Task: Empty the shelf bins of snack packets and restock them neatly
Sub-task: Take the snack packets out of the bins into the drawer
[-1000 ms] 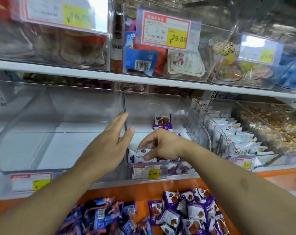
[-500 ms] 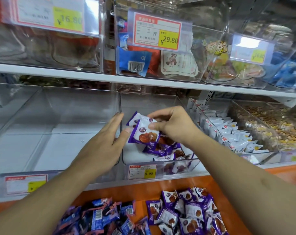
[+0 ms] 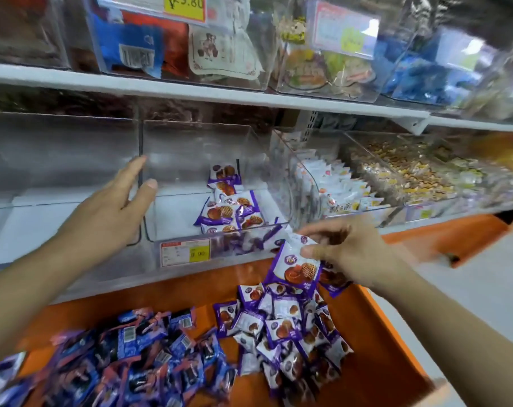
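Right now we are holding our left hand (image 3: 108, 212) spread flat against the wall of the clear bin (image 3: 190, 160) at the centre of the frame, fingers straight, thumb at its near corner. Our right hand (image 3: 346, 248), at centre right, is pinching one purple packet (image 3: 296, 268) between thumb and fingers, just in front of the bin's front edge and above the orange tray (image 3: 375, 327). Inside the bin a few purple packets (image 3: 229, 210) are lying in a short row toward its right side. A price tag (image 3: 185, 252) is sitting on the bin's front. In the tray, a purple heap (image 3: 281, 324) is lying at lower centre, and blue packets (image 3: 126, 359) are lying at lower left.
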The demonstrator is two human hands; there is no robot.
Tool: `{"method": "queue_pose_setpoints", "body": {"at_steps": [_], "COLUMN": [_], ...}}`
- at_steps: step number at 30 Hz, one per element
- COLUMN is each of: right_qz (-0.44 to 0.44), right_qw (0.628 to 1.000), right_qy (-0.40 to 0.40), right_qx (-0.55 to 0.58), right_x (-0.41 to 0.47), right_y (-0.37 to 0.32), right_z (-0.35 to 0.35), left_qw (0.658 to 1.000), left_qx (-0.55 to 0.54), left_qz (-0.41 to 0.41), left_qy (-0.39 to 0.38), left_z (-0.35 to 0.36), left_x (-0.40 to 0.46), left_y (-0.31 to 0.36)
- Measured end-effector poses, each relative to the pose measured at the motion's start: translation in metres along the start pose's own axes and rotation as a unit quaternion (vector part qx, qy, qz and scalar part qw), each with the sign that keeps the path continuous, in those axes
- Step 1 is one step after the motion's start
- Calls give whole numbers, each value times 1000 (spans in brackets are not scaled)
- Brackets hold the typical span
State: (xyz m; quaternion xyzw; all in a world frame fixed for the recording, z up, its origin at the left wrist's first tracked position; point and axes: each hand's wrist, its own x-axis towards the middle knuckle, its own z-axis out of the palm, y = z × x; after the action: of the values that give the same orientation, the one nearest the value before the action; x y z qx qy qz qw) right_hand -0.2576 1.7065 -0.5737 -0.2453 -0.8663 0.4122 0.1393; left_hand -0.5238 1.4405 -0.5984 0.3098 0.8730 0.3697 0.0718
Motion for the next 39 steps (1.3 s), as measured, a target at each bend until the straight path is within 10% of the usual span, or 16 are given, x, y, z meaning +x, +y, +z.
{"method": "queue_pose_setpoints", "body": {"at_steps": [10,22,31,39], "right_qz": [153,-56,64,35], "right_qw": [933,992,935,963], "right_qy": [-99,57,-194,-198], "right_qx": [-309,-101,-289,-177], "right_x": [11,69,197,216], "right_y": [83,-95,-54,-26], "right_z": [-4,45,121,148], "left_qw": [1000,1000,999,998], "left_qx": [-2,-23,-47,-51], "left_qz": [5,8,4,13], "left_qy": [10,-2,-20,-20], "left_z": [3,1,-1,2], "left_x": [-1,0,1,4], "left_y": [6,2,1,-5]}}
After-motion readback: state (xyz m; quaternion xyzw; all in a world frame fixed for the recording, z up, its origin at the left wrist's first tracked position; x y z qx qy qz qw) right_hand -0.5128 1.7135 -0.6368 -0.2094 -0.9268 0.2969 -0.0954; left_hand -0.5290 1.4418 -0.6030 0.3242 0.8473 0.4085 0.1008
